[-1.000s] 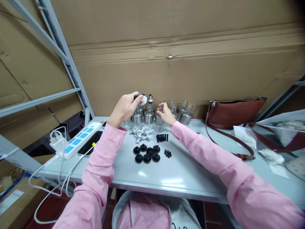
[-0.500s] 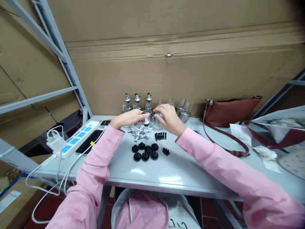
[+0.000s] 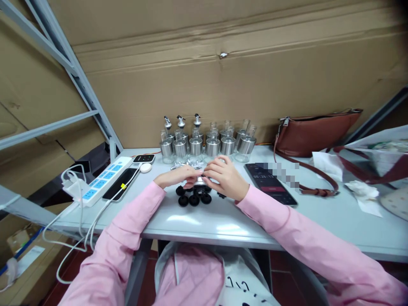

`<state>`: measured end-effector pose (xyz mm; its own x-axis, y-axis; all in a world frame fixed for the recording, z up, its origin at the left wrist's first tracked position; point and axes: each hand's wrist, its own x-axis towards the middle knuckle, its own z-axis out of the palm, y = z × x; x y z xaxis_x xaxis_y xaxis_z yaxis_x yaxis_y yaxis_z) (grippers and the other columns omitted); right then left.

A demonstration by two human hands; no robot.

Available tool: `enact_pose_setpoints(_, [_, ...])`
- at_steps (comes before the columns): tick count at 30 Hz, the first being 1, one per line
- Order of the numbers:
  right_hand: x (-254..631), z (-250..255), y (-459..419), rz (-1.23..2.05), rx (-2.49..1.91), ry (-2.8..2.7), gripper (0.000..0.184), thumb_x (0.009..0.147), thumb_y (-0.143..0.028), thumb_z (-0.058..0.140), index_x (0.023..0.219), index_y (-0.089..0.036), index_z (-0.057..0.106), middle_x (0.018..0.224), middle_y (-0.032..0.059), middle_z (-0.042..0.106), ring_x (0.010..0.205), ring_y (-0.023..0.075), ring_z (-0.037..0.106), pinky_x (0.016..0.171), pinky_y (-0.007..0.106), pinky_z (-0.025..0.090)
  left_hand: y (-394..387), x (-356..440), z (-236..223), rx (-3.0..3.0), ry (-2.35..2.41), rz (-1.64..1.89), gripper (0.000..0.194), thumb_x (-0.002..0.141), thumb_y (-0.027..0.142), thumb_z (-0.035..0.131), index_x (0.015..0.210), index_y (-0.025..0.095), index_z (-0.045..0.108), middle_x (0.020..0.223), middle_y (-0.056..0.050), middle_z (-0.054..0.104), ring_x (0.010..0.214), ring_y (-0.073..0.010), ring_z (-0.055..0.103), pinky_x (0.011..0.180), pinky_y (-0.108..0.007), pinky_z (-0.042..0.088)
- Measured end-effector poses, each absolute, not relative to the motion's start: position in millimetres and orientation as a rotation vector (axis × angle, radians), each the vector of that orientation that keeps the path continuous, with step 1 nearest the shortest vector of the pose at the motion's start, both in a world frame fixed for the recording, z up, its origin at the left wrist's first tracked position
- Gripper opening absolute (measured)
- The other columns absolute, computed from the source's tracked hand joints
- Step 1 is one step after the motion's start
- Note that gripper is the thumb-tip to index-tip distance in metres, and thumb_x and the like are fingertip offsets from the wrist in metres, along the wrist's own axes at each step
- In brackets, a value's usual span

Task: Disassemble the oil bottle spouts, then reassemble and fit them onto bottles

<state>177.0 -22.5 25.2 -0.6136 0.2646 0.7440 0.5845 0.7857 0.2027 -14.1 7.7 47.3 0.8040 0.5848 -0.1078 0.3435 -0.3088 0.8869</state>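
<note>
My left hand (image 3: 178, 175) and my right hand (image 3: 223, 179) meet over the middle of the grey table (image 3: 229, 223), fingers curled around a small glass bottle with a metal collar (image 3: 200, 181). Just under the hands lie several black rubber stoppers (image 3: 193, 197). Behind them is a heap of small silver spout parts (image 3: 190, 162). Several glass bottles with steel bands (image 3: 212, 145) stand in rows at the wall; three at the back left carry pourer tops (image 3: 181, 122).
A white power strip (image 3: 102, 183) with cables, a black phone (image 3: 120, 190) and a small timer (image 3: 144, 159) lie at the left. Another phone (image 3: 270, 183) lies right of my hands. A brown bag (image 3: 315, 132) and crumpled papers (image 3: 360, 189) fill the right side.
Both hands came back from the bottle rows toward me, bringing one bottle down over the black stoppers. The pourer held up in my left hand a second ago is no longer there.
</note>
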Motion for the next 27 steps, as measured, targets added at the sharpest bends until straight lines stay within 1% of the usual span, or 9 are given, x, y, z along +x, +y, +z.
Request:
enact_pose_setpoints(2, [175, 22, -24, -0.622, -0.701, -2.187, 0.021, 0.085, -0.021, 0.047, 0.067, -0.017, 0.056, 0.064, -0.0003, 0.062, 0.069, 0.0133, 0.05, 0.079, 0.032, 0.031, 7, -9, 41, 1.969, 0.734, 0.457, 0.046, 0.085, 0.051, 0.038, 0.054, 0.017, 0.037, 0.051, 0.004, 0.035, 0.049, -0.0098, 0.04, 0.055, -0.026, 0.032])
enact_pose_setpoints(4, [175, 20, -25, -0.679, -0.79, -2.114, 0.025, 0.084, -0.021, 0.047, 0.059, -0.017, 0.051, 0.056, -0.0012, 0.056, 0.062, 0.0128, 0.045, 0.074, 0.032, 0.03, 4, -3, 35, 2.044, 0.771, 0.676, 0.04, 0.083, 0.052, 0.042, 0.064, 0.017, 0.043, 0.06, 0.003, 0.041, 0.057, -0.0102, 0.041, 0.057, -0.025, 0.033])
enact_pose_setpoints(7, [177, 18, -24, -0.721, -0.887, -2.066, 0.025, 0.084, -0.023, 0.048, 0.059, -0.017, 0.051, 0.056, -0.0009, 0.055, 0.061, 0.0133, 0.043, 0.072, 0.032, 0.027, -2, 4, 29, 2.2, 0.816, 0.855, 0.037, 0.075, 0.052, 0.055, 0.075, 0.017, 0.043, 0.069, 0.003, 0.042, 0.065, -0.0106, 0.039, 0.061, -0.023, 0.032])
enact_pose_setpoints(9, [178, 18, -23, -0.737, -0.937, -2.072, 0.021, 0.086, -0.024, 0.047, 0.068, -0.017, 0.054, 0.062, 0.0004, 0.059, 0.064, 0.0142, 0.044, 0.072, 0.032, 0.025, -4, 6, 26, 2.235, 0.844, 0.87, 0.035, 0.075, 0.049, 0.055, 0.074, 0.017, 0.04, 0.068, 0.004, 0.04, 0.063, -0.01, 0.037, 0.059, -0.023, 0.03])
enact_pose_setpoints(12, [176, 18, -23, -0.794, -0.949, -2.1, 0.018, 0.089, -0.024, 0.044, 0.078, -0.015, 0.056, 0.072, 0.0027, 0.062, 0.069, 0.0153, 0.045, 0.074, 0.033, 0.024, -4, 5, 25, 2.185, 0.857, 0.834, 0.028, 0.081, 0.042, 0.047, 0.07, 0.018, 0.036, 0.064, 0.005, 0.036, 0.058, -0.0091, 0.033, 0.055, -0.022, 0.027])
enact_pose_setpoints(17, [170, 18, -25, -0.897, -0.938, -2.139, 0.024, 0.09, -0.022, 0.038, 0.073, -0.015, 0.054, 0.069, 0.0034, 0.059, 0.068, 0.0163, 0.043, 0.073, 0.034, 0.023, -2, 2, 30, 2.155, 0.882, 0.822, 0.024, 0.074, 0.034, 0.046, 0.063, 0.018, 0.032, 0.06, 0.005, 0.03, 0.057, -0.0084, 0.027, 0.053, -0.023, 0.023])
enact_pose_setpoints(21, [170, 19, -24, -0.886, -0.969, -2.15, 0.025, 0.087, -0.024, 0.039, 0.068, -0.017, 0.053, 0.064, 0.0033, 0.055, 0.066, 0.0173, 0.042, 0.072, 0.034, 0.023, -2, 5, 32, 2.165, 0.899, 0.807, 0.019, 0.067, 0.029, 0.043, 0.059, 0.018, 0.03, 0.059, 0.005, 0.028, 0.056, -0.0082, 0.025, 0.053, -0.023, 0.021])
enact_pose_setpoints(24, [171, 19, -24, -0.833, -0.971, -2.153, 0.021, 0.085, -0.03, 0.042, 0.082, -0.014, 0.057, 0.071, 0.0057, 0.057, 0.07, 0.0198, 0.044, 0.072, 0.036, 0.024, -3, 6, 32, 2.185, 0.893, 0.776, 0.019, 0.066, 0.029, 0.044, 0.058, 0.018, 0.03, 0.058, 0.005, 0.028, 0.056, -0.0085, 0.025, 0.053, -0.024, 0.022])
enact_pose_setpoints(27, [170, 17, -24, -0.84, -0.955, -2.192, 0.027, 0.084, -0.028, 0.042, 0.097, -0.009, 0.055, 0.077, 0.009, 0.057, 0.073, 0.0222, 0.044, 0.071, 0.036, 0.024, -3, 6, 31, 2.212, 0.888, 0.783, 0.022, 0.064, 0.028, 0.045, 0.056, 0.018, 0.028, 0.057, 0.006, 0.025, 0.056, -0.0085, 0.023, 0.053, -0.024, 0.021])
